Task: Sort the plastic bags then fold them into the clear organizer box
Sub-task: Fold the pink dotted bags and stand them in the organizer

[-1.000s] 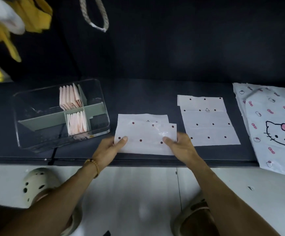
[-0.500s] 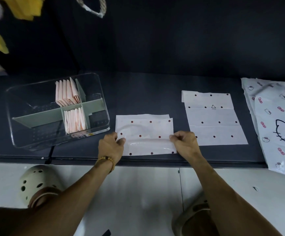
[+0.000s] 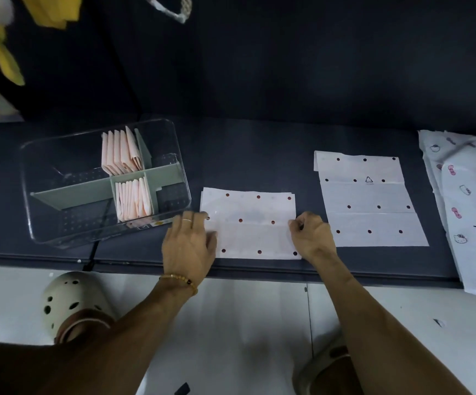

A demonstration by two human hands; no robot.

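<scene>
Biggest risk imo: the dotted bag (image 3: 249,223) is slick and thin, so the fold could spring open or skew if the left hand (image 3: 188,246), fingers flat on the bag's left edge, lifts while the right hand (image 3: 312,236) pinches the right edge. It lies on a dark mat (image 3: 259,155), clear organizer box (image 3: 46,223) just beyond the left fingers, white floor (image 3: 245,315) below.
</scene>
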